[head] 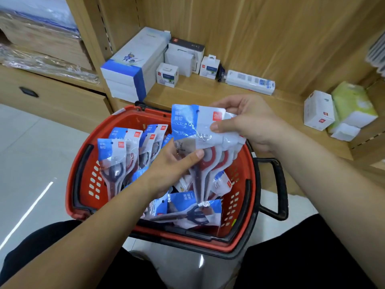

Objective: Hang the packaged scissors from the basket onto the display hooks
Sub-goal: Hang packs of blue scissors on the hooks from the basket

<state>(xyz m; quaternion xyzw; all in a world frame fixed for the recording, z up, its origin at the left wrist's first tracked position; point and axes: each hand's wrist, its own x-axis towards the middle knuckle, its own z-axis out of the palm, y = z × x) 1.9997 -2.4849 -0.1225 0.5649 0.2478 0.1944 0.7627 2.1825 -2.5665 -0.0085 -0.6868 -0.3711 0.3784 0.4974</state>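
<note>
- Holding a fanned bundle (195, 130) of scissor packs over the basket (81, 163), both hands keep it close to frame centre, a little toward 12 o'clock.
- Right hand (250, 126) enters from 4 o'clock and pinches the bundle's top right corner, with the thumb on the front and the fingers curled behind.
- Left hand (173, 165) enters from 8 o'clock and grasps the bundle lower down. Its thumb presses across the red handles, and its fingers are hidden behind the plastic.
- Bundle hangs with the blade tips toward 6 o'clock, above the basket's inside.
- More packs (118, 155) stand upright in the basket from its 9 to 11 o'clock side.
- One dark-handled pack (193, 213) lies flat near the basket's 6 o'clock wall.
- Basket is red with black handles and rests on a pale floor (31, 153).
- Wooden shelf (198, 90) lies at 12 o'clock beyond the basket and carries white boxes (129, 69).
- More boxes sit at 2 o'clock.
</note>
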